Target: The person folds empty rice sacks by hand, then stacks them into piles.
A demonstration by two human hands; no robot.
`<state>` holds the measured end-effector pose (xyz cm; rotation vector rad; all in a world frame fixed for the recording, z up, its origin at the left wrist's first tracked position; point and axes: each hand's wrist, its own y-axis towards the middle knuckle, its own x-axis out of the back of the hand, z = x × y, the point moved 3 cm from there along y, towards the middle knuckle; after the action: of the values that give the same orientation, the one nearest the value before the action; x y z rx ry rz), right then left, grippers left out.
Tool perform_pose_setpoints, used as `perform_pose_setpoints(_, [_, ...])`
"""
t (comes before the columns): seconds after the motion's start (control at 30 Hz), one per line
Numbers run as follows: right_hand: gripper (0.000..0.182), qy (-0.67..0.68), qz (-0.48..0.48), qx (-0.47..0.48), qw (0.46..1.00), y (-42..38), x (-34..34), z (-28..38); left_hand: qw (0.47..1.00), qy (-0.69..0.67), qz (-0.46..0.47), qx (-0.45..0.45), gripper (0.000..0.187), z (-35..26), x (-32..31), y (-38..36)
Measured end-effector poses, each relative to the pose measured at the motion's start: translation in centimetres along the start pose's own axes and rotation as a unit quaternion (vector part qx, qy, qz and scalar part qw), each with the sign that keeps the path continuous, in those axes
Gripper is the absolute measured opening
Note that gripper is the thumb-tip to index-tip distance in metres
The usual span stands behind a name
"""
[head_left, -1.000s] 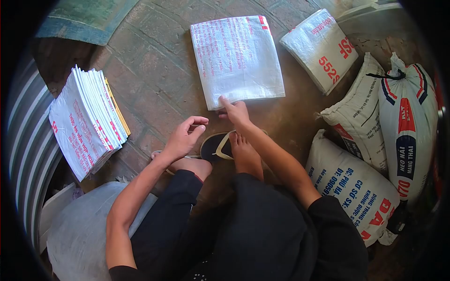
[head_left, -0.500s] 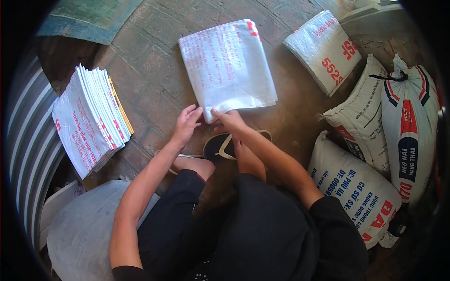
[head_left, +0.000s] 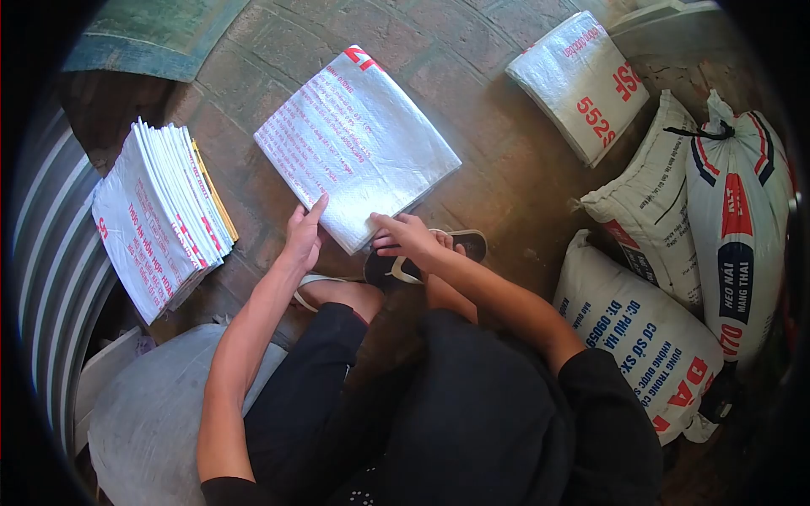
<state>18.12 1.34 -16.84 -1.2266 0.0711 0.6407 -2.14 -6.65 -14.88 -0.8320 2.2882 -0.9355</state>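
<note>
A folded white woven sack [head_left: 359, 139] with red print lies tilted on the brick floor in front of me, one corner pointing toward my body. My left hand [head_left: 305, 234] grips its lower left edge, thumb on top and the fingers partly under it. At the right of the near corner is my right hand [head_left: 411, 237], its thumb and forefinger on the edge and the other fingers curled beneath.
On the left stands a stack of folded sacks [head_left: 169, 215] beside corrugated metal [head_left: 63, 228]. Another folded pile [head_left: 582, 88] lies at the upper right. Filled sacks [head_left: 637, 337] stand at the right. A sandal [head_left: 464, 244] is under my right foot.
The folded sack has turned and shifted to the left, its near corner now between my hands. My left hand has moved down and left onto its edge; my right hand has dropped slightly.
</note>
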Motion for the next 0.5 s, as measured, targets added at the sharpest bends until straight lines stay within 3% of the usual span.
perform_pose_setpoints(0.13, [0.073, 0.194, -0.014, -0.064, 0.979, -1.4, -0.5, 0.2, 0.999, -0.034, 0.001, 0.015, 0.048, -0.9, -0.9, -0.6])
perform_pose_setpoints(0.23, [0.07, 0.277, 0.052, -0.059, 0.957, -2.4, -1.1, 1.6, 0.999, -0.051, 0.017, 0.009, 0.048, -1.2, -1.3, -0.6])
perform_pose_setpoints(0.37, [0.054, 0.2, -0.075, 0.173, 0.961, 0.6, 0.6, 3.8, 0.999, -0.016, 0.016, -0.035, 0.048, -1.2, -3.8, -2.4])
perform_pose_setpoints(0.4, [0.041, 0.192, -0.14, 0.218, 0.947, -1.0, 0.3, 5.7, 0.999, -0.002, 0.016, -0.046, 0.048, -1.3, -4.6, -2.9])
perform_pose_setpoints(0.5, [0.031, 0.074, -0.224, 0.398, 0.887, -3.0, 1.6, 9.3, 0.997, 0.032, 0.068, 0.004, 0.047, -2.3, -6.9, -4.6])
